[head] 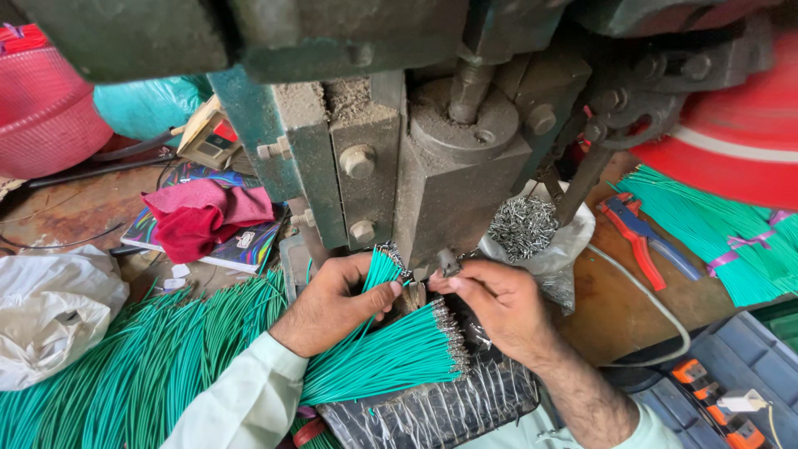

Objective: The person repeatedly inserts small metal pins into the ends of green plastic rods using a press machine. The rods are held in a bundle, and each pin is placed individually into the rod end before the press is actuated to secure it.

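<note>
Left hand first, since it sits closest to me: I see it clenched around a bundle of green wires, thumb pressed across the strands. The bundle fans out toward the right over a crinkled, shiny plastic sheet, and each wire ends in a small silvery metal tip, so the far edge of the fan looks like a row of beads. A shorter tuft of the same wires sticks up between thumb and fingers, right at the foot of the press.

Right hand is just beside it, fingers pinched together on something small at the press opening; I cannot tell exactly what it grips, though it looks like a single wire end.

Further left, I make out a big loose heap of green wires spread over the bench, thin, smooth and slightly curved. A crumpled white bag lies beside that heap.

Above the hands stands the press, heavy grey-green metal, dusty, with bolts on its face. To its right I see a clear bag of small metal terminals, then red-and-blue pliers on the rusty brown surface, and another tied bunch of green wires. Behind on the left lie a red cloth and a pink mesh basket.
</note>
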